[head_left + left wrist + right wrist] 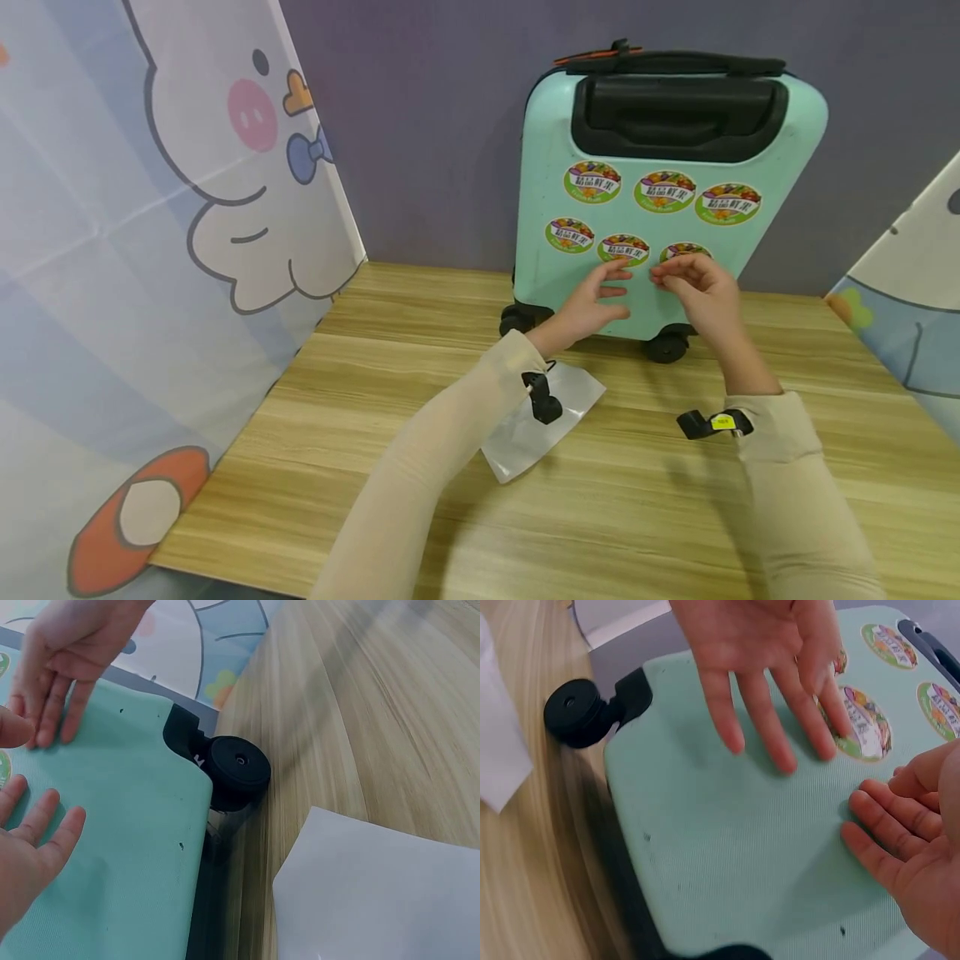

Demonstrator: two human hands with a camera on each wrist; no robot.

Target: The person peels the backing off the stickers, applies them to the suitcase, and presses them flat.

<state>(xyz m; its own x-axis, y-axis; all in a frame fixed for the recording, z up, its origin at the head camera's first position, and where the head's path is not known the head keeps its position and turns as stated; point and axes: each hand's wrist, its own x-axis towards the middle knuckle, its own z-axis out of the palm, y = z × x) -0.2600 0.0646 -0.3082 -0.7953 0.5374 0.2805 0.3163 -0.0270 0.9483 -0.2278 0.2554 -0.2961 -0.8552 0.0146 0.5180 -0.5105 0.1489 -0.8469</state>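
Note:
A mint-green suitcase [585, 283] stands upright against the wall. Its front bears oval fruit stickers in two rows of three, such as the upper-left sticker [592, 182]. My left hand [588, 308] is close to the lower middle sticker [624, 249], fingers spread and nothing held. Beside the lower right sticker [684, 249], my right hand [708, 296] has thumb and forefinger near each other and partly covers that sticker. The right wrist view shows the right hand's [922, 847] other fingers loosely extended along the case.
Under my left forearm, a whitish sheet [577, 392] lies on the wood-grain table [637, 500]. Black wheels [666, 345] support the case, and a black handle [678, 117] is set into its upper part. Cartoon-printed cloth [97, 208] hangs at the left.

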